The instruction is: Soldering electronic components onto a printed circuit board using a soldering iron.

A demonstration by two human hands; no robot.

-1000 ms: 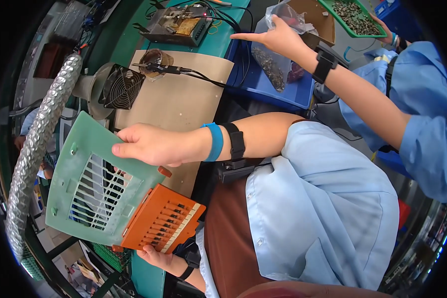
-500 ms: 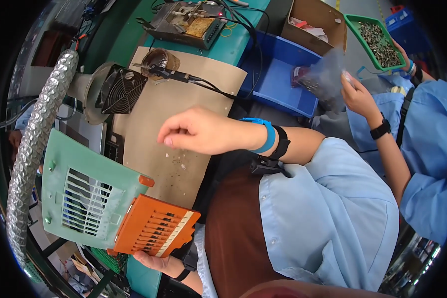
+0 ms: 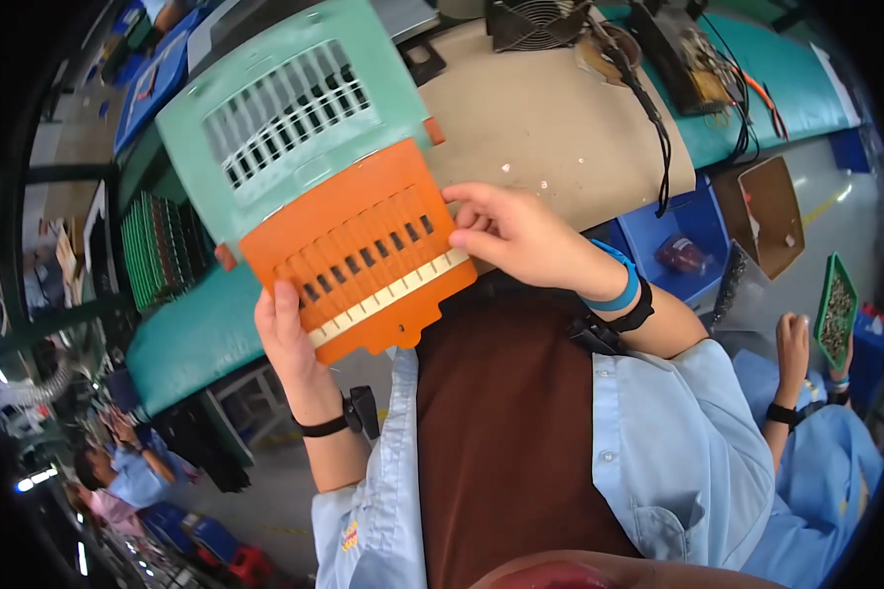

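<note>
A hinged fixture is tilted up in front of me. Its orange plate [image 3: 363, 221] carries a row of small black parts in slots and a cream strip [image 3: 388, 299] along the near edge. From the plate's far side the pale green slatted lid [image 3: 182, 128] stands folded open. My left hand [image 3: 293, 339] grips the plate's near left corner, thumb on top and fingers mostly hidden underneath. At the right edge, the thumb and curled fingers of my right hand [image 3: 521, 236] meet the plate; how firmly they hold is unclear.
Brown paper [image 3: 560, 128] with small scraps covers the bench beyond. A fan [image 3: 538, 25] and a cabled tool [image 3: 631, 74] lie at its far side. To the right are a blue bin [image 3: 648, 236], a cardboard box [image 3: 771, 211] and a co-worker's hand [image 3: 794, 344] near a green tray [image 3: 837, 314].
The view has swung left. The fixture has come up and round in front of me in my left hand. My right hand, previously empty above the paper, has come to the plate's right edge.
</note>
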